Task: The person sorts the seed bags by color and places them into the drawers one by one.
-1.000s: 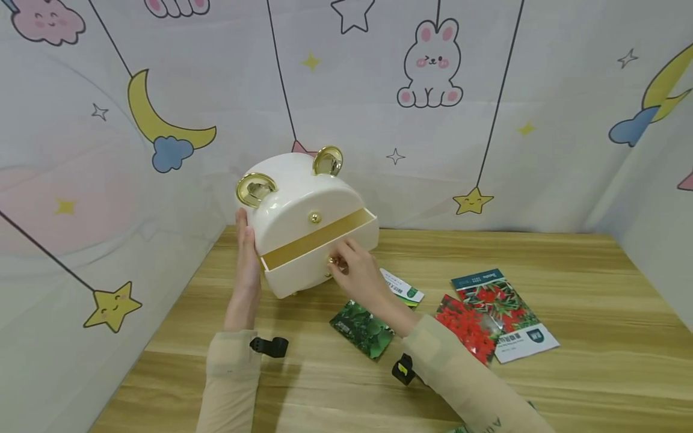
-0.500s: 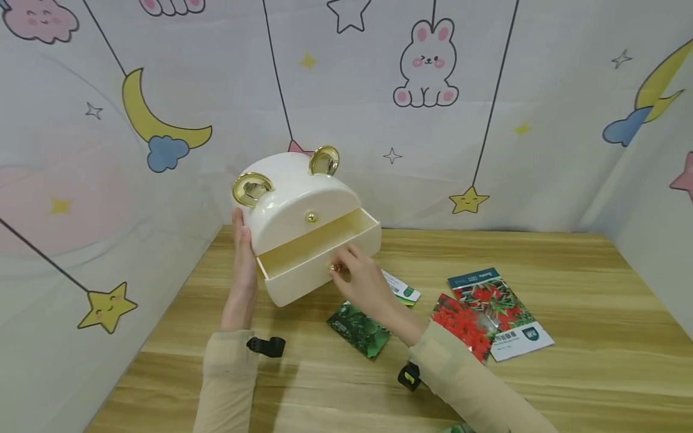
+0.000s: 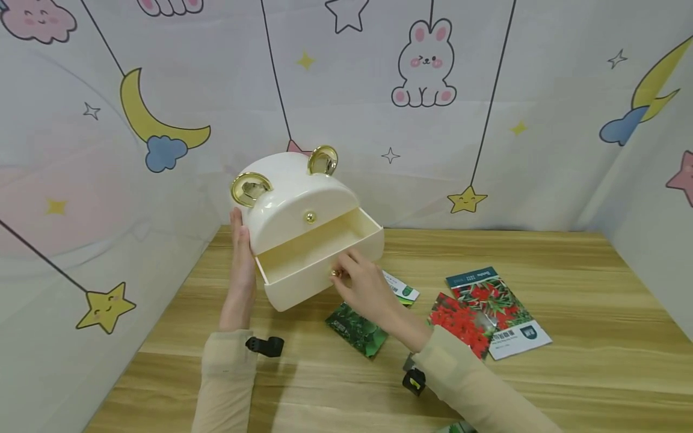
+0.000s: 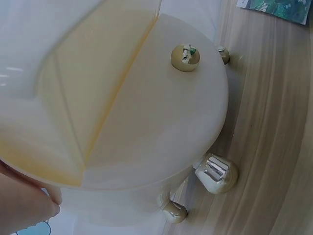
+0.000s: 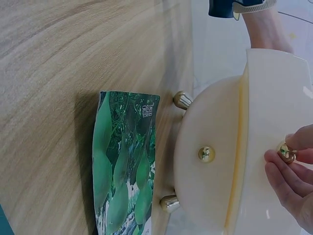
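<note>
A white dome-shaped drawer box (image 3: 295, 165) with two gold ears stands at the back left of the table in the head view. Its middle drawer (image 3: 295, 288) is pulled out and its inside looks bare. My right hand (image 3: 365, 288) pinches this drawer's gold knob (image 5: 286, 152) between thumb and fingers. Flat along the box's left side lies my left hand (image 3: 242, 270), fingers straight and pointing up. Below the drawer, the right wrist view shows a lower front with another gold knob (image 5: 206, 154). Gold feet (image 4: 216, 174) carry the box.
A green leafy packet (image 3: 357, 329) lies in front of the box, partly under my right forearm. To the right, a red-flower packet (image 3: 460, 325) overlaps a larger one (image 3: 520, 343). Another packet (image 3: 457, 427) shows at the bottom edge. A printed curtain (image 3: 352, 90) stands behind the wooden table.
My right hand has drawn the middle drawer further out toward me, so more of its inside shows. My left hand stays against the box's side.
</note>
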Demonstrator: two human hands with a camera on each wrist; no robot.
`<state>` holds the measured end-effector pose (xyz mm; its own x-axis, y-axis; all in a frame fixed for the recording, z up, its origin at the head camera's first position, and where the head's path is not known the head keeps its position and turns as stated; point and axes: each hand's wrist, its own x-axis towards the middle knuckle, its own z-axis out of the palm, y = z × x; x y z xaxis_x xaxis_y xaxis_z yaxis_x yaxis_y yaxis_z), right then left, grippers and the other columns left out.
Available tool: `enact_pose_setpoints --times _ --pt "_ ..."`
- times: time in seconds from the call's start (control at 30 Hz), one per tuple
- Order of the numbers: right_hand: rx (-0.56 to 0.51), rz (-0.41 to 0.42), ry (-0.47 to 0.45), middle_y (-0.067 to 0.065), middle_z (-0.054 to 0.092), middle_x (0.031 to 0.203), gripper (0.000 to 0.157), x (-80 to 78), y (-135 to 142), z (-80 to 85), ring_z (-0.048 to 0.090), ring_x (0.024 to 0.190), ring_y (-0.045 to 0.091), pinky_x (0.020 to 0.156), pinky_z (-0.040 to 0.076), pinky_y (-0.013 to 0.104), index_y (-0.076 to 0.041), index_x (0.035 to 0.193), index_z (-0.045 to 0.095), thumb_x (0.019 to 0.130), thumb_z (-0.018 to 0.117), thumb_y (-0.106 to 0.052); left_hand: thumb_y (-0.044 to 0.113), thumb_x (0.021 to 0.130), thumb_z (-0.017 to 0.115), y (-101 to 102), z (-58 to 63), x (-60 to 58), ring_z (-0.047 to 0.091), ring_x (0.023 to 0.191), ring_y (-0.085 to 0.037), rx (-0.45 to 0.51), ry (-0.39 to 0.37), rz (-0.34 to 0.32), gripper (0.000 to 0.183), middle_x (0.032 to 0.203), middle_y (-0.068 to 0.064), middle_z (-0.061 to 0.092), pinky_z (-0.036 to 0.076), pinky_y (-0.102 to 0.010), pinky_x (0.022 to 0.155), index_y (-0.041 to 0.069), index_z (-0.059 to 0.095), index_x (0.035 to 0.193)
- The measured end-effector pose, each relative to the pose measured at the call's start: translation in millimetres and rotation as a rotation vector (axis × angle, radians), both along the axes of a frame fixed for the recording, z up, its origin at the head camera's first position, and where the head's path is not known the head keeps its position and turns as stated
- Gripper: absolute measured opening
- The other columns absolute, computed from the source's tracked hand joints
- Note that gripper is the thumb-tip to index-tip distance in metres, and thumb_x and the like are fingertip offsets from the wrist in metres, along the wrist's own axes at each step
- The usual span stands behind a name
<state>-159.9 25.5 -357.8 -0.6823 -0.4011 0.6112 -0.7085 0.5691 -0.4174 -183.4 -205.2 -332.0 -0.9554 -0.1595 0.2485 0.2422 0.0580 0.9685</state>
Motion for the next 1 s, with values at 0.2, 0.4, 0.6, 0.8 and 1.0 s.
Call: enact_pose_setpoints --times 0.2,0.4,0.6,0.8,1.0 --pt "-0.004 0.003 0.01 -0.002 0.054 0.085 0.009 3.7 2.3 0.2 0.056 0.073 0.004 0.062 0.048 0.011 -0.012 0.083 0.057 0.081 0.065 -0.009 0.036 0.099 0.019 3.2 6.3 4.2 -0.018 0.141 -0.007 0.003 -0.008 0.001 0.053 0.154 0.011 -0.015 -0.015 -0.039 0.115 0.027 -0.003 0.147" --pt "0.002 0.006 0.017 -0.002 0.055 0.085 0.01 7.3 5.1 0.0 0.057 0.073 0.005 0.062 0.048 0.011 -0.013 0.082 0.056 0.08 0.065 -0.009 0.036 0.099 0.019 2.5 5.5 3.2 -0.018 0.141 -0.007 0.002 -0.007 -0.004 0.054 0.154 0.013 -0.015 -0.016 -0.04 0.115 0.027 -0.003 0.147" --pt "0.007 0.01 0.0 -0.001 0.056 0.086 0.011 10.5 8.3 0.8 0.058 0.073 0.006 0.062 0.05 0.013 -0.011 0.083 0.056 0.079 0.066 -0.008 0.036 0.099 0.019 1.9 4.6 2.8 -0.018 0.141 -0.007 0.0 -0.004 -0.003 0.053 0.154 0.012 -0.015 -0.015 -0.041 0.115 0.027 -0.002 0.147" --pt "0.009 0.024 -0.015 0.0 0.056 0.087 0.009 13.3 10.5 1.9 0.058 0.072 0.007 0.061 0.052 0.019 -0.011 0.083 0.057 0.081 0.065 -0.008 0.037 0.099 0.02 1.5 3.9 3.8 -0.018 0.141 -0.009 0.005 0.006 -0.021 0.054 0.154 0.011 -0.016 -0.016 -0.043 0.114 0.026 -0.003 0.147" --pt "0.007 0.023 -0.01 0.0 0.057 0.087 0.01 15.7 13.7 4.1 0.06 0.073 0.01 0.062 0.05 0.013 -0.011 0.083 0.056 0.08 0.066 -0.008 0.037 0.099 0.02 1.2 3.3 2.9 -0.017 0.141 -0.008 0.009 0.01 -0.009 0.054 0.154 0.011 -0.014 -0.015 -0.041 0.115 0.027 -0.002 0.147"
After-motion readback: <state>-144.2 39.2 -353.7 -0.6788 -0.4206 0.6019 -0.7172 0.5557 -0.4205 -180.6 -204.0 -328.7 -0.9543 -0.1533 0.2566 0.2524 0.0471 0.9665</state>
